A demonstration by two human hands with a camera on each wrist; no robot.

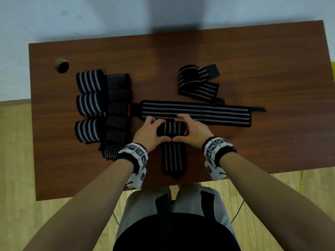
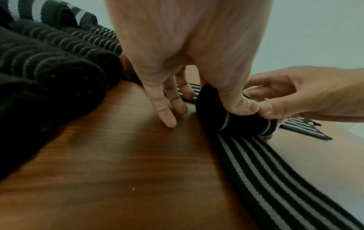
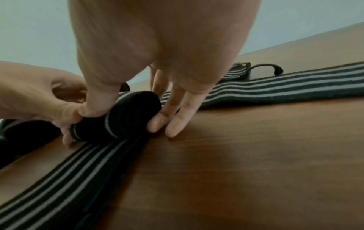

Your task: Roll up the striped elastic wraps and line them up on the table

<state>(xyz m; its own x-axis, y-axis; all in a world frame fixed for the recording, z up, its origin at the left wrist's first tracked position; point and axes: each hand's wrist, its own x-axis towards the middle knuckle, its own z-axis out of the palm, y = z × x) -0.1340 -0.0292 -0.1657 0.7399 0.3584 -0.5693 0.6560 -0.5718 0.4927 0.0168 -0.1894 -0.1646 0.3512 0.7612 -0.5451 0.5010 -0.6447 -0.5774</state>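
Both hands are on the job: left hand (image 1: 151, 132) and right hand (image 1: 193, 132) curl round opposite ends of the half-rolled black elastic wrap w/ grey stripes (image 1: 171, 130), thumbs meeting on the near side, fingers over the far side. In the wrist views each thumb presses the roll's top while the outer fingers rest straight on the brown wood-grain table (image 1: 253, 69) beside it. The roll sits at the table's near-centre, directly between the hands; its unrolled tail (image 1: 173, 158) runs flat toward the person, nearly to the table edge. Judging by looks, the fabric is soft, light & stretchy, w/ a grippy weave; it will prob. spring loose if let go, so best held at both ends of the roll w/ steady pressure, keeping edges square. Just beyond the fingers lies a long flat striped wrap (image 1: 195, 113), stretched out L-R; farther right-back, a loosely bunched striped wrap (image 1: 198, 83). To the left stand the finished rolls: a column of narrow-striped rolls (image 1: 118, 115) and, beside it, three wide-striped rolls (image 1: 88, 105). A round cable hole (image 1: 62, 66) is at the far-left corner.
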